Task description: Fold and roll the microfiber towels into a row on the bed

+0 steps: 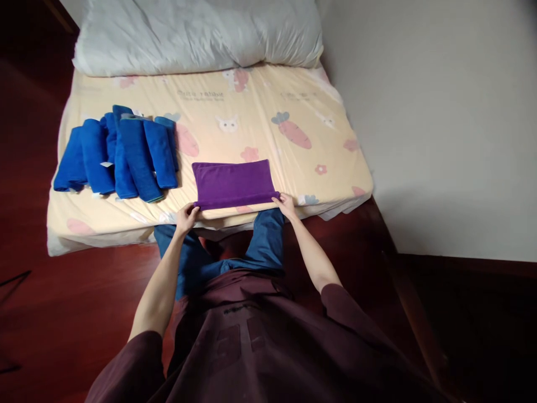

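A purple towel (pixel 235 182) lies folded into a flat rectangle at the front edge of the bed, its near edge slightly rolled or turned over. My left hand (pixel 187 217) pinches the near left corner between thumb and fingers. At the near right corner, my right hand (pixel 286 205) grips the same edge in a similar pinch. To the left sits a pile of rolled blue towels (pixel 136 159), several of them leaning on and overlapping each other, with small white tags showing on some.
The bed (pixel 293 168) has a cream sheet printed with carrots and rabbits. A thick white quilt (pixel 201 36) is bunched along its far side. A pale wall (pixel 440 123) rises on the right, and dark red flooring (pixel 84 313) surrounds the near side.
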The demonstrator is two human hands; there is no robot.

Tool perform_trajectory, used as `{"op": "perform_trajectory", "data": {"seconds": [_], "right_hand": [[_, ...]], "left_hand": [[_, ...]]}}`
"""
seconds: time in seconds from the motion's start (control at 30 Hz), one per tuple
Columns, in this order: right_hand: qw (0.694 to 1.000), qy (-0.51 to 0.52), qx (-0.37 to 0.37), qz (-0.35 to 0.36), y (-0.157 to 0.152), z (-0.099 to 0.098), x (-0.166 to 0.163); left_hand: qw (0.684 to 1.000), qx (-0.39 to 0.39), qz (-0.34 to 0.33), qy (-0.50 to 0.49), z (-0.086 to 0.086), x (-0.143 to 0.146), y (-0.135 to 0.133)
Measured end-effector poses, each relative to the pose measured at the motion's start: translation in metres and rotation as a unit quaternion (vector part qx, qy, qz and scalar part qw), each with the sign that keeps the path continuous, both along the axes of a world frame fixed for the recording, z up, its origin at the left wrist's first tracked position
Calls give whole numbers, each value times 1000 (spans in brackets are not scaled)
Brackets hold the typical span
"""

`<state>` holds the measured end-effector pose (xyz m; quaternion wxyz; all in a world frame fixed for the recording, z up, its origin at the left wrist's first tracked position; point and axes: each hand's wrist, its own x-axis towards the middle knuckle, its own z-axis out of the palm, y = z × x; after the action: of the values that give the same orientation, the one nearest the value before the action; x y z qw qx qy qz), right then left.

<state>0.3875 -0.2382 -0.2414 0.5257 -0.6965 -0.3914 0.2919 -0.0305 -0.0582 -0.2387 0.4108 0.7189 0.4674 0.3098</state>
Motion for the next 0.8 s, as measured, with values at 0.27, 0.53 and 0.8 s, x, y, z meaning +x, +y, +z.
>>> {"op": "perform_trajectory", "data": {"seconds": [0.27,0.53,0.8], "right_hand": [[1000,-19,1,-14,1,6,-3],[998,-22,0,-66,9,-8,-1],[995,-21,-13,-98,17,-16,0]], "left_hand": [[999,-23,25,-3,-10,-1,4],[996,-56,62,-7,-11,3,11],[993,-77,88,-14,-6,5,16]]}}
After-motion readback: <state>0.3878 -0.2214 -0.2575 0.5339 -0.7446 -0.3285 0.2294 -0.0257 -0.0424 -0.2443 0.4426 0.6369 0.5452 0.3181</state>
